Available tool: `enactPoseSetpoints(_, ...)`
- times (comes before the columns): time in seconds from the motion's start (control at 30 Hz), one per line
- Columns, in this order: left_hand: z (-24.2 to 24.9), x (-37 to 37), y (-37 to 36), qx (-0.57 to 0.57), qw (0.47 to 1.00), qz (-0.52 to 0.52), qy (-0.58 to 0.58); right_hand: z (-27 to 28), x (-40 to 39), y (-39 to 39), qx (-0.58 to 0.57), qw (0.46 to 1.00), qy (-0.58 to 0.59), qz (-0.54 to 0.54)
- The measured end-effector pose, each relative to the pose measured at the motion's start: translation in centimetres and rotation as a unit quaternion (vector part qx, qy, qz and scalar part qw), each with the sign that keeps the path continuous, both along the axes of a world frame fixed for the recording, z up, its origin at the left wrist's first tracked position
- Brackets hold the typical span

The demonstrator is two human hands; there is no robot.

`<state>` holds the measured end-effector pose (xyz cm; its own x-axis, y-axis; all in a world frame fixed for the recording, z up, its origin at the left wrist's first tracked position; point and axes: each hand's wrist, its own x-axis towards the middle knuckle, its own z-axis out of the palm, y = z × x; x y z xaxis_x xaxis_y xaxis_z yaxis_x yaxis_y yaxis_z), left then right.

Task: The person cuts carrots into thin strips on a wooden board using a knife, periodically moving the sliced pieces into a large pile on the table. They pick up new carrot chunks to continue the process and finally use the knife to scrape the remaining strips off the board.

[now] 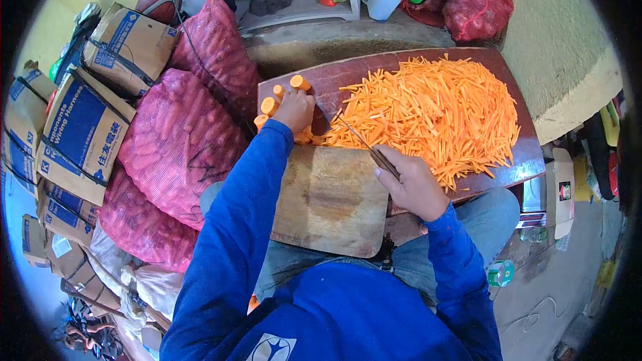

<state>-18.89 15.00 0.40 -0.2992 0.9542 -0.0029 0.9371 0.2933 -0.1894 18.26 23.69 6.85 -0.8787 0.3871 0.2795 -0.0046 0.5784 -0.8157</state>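
Nearest the lower edge, a person in a blue long-sleeved top (334, 314) sits with legs in blue denim trousers (478, 217). Above the lap, at lower centre, lies a worn rectangular wooden cutting board (328, 210) with rounded corners; its far edge meets the work surface.

The right hand (418, 185), right of the board's upper corner, has its fingers closed around the brown handle of a thin-bladed knife (386, 162). The blade is directed toward the upper left.

The left hand (296, 108), beyond the board's upper left corner, has its fingers bent downward among thick orange cylindrical carrot pieces (300, 83). Whether it grips one cannot be determined.

Both the pieces and a broad heap of thin orange carrot sticks (435, 113) rest on a dark reddish-brown wooden table (527, 164). The pieces occupy its left end, the heap its centre and right.

Full pink mesh sacks (177, 144) stand at left, beside blue-printed brown cardboard boxes (90, 130). At top centre are a pale grey shelf unit (301, 18) and a translucent plastic jug (384, 1).
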Motion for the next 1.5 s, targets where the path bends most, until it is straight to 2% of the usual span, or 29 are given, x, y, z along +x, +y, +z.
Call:
enactPoseSetpoints(0.07,0.7,0.0,0.1,-0.013,0.999,-0.010,-0.034,0.2,0.0,0.0,-0.006,1.000,0.008,0.014)
enactPoseSetpoints(0.13,1.8,0.4,-0.3,-0.005,0.991,0.024,-0.130,0.1,0.0,0.0,-0.008,1.000,0.004,0.014)
enactPoseSetpoints(0.23,1.8,0.6,-0.5,0.047,0.987,-0.006,-0.151,0.2,0.1,0.0,-0.001,1.000,0.006,0.013)
enactPoseSetpoints(0.37,0.7,-0.1,-0.2,0.070,0.988,-0.028,-0.137,0.0,0.2,0.0,0.014,1.000,-0.002,0.012)
enactPoseSetpoints(0.43,1.4,0.3,-0.1,0.025,0.991,-0.019,-0.131,0.2,0.2,0.0,0.011,1.000,-0.006,0.015)
enactPoseSetpoints(0.67,2.5,2.5,-1.4,0.055,0.994,-0.042,-0.079,0.1,0.2,0.5,-0.019,0.999,-0.021,0.017)
enactPoseSetpoints(0.73,3.2,4.4,-2.8,0.162,0.973,-0.130,-0.098,0.4,0.2,0.5,-0.013,1.000,-0.019,0.013)
enactPoseSetpoints(0.77,4.2,6.9,-3.6,0.270,0.937,-0.206,-0.086,0.5,0.3,0.5,-0.009,1.000,-0.018,0.006)
enactPoseSetpoints(0.83,3.6,10.8,-7.3,0.168,0.970,-0.143,-0.105,0.5,0.3,0.4,-0.005,1.000,-0.023,0.008)
enactPoseSetpoints(0.9,2.9,15.0,-10.8,0.174,0.961,-0.187,-0.106,0.6,0.2,0.3,-0.002,0.999,-0.032,0.014)
enactPoseSetpoints(1.0,2.5,20.1,-13.9,0.208,0.947,-0.172,-0.175,0.8,0.1,-0.4,-0.018,0.997,-0.071,0.040)
enactPoseSetpoints(1.03,2.6,21.1,-14.5,0.235,0.939,-0.138,-0.211,1.0,-0.1,-0.6,-0.017,0.997,-0.065,0.049)
enactPoseSetpoints(1.1,2.6,21.7,-14.9,0.280,0.923,-0.098,-0.244,0.8,-0.3,-1.3,-0.025,0.998,-0.027,0.059)
enactPoseSetpoints(1.13,2.5,21.8,-15.0,0.323,0.906,-0.063,-0.267,0.6,-0.3,-1.4,-0.021,0.997,-0.033,0.063)
enactPoseSetpoints(1.23,1.9,20.8,-15.4,0.335,0.895,-0.033,-0.292,1.2,-0.1,-2.0,-0.022,0.993,-0.090,0.074)
enactPoseSetpoints(1.3,1.4,20.3,-15.3,0.339,0.891,-0.047,-0.298,2.4,0.3,-3.0,-0.035,0.988,-0.141,0.050)
enactPoseSetpoints(1.5,0.4,20.1,-15.4,0.357,0.885,-0.059,-0.293,2.9,3.5,-6.7,-0.047,0.986,-0.159,0.006)
